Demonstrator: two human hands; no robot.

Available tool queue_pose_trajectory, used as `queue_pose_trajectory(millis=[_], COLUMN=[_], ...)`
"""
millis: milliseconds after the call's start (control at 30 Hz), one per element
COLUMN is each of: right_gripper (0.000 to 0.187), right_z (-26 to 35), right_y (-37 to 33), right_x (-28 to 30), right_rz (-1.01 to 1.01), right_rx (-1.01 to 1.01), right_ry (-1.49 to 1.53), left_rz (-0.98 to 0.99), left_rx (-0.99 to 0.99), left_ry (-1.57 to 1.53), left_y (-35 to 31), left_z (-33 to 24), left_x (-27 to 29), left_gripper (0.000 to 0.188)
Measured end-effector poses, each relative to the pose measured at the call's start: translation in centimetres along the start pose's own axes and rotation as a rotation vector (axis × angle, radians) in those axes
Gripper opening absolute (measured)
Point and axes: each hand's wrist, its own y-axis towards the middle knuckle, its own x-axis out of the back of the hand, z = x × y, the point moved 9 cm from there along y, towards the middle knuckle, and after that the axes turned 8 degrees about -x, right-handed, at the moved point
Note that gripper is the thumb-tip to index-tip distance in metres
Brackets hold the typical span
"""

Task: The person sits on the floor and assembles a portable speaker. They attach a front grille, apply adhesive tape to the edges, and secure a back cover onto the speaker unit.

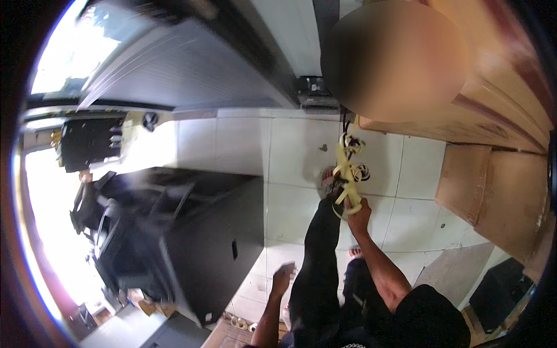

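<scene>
My right hand (359, 218) is closed round one end of a bundle of pale yellow curled strips (347, 171). Some of the loops have dark edges, and the bundle stretches ahead over my front foot (328, 180), with dark strands at its far end. At my left side, beside the leg, hangs my left hand (282, 278). Its fingers look loosely apart with nothing visible in them, though motion blurs them a little.
White floor tiles (296, 217) lie underfoot. To the left stands a dark cabinet (214, 243) with black items on top. Ahead is a large grey panel (226, 69). Cardboard boxes (505, 191) line the right, near a black box (500, 294). Rolls of tape (239, 322) lie near my left arm.
</scene>
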Motion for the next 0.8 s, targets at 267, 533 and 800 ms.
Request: queue_pose_trajectory(millis=[267,533,800], right_gripper=[0.035,0.030,0.032], right_z=[27.9,44.1,54.5], right_y=[-31.5,-62.3,-92.5], right_x=[8.9,-4.6,-28.8], right_rz=[0.745,1.569,1.805], right_rx=[0.987,0.765,1.047], right_ry=[-0.122,-0.363,-0.311], left_rz=[-0.318,-0.714,-0.986], left_rx=[-0.290,-0.378,-0.372], left_ry=[-0.289,-0.813,-1.032], left_y=[-20.7,-37.6,-44.0], left_z=[-2.1,13.9,32.6], left_x=[5.1,16.3,31.7], left_gripper=[0.045,0.047,0.045])
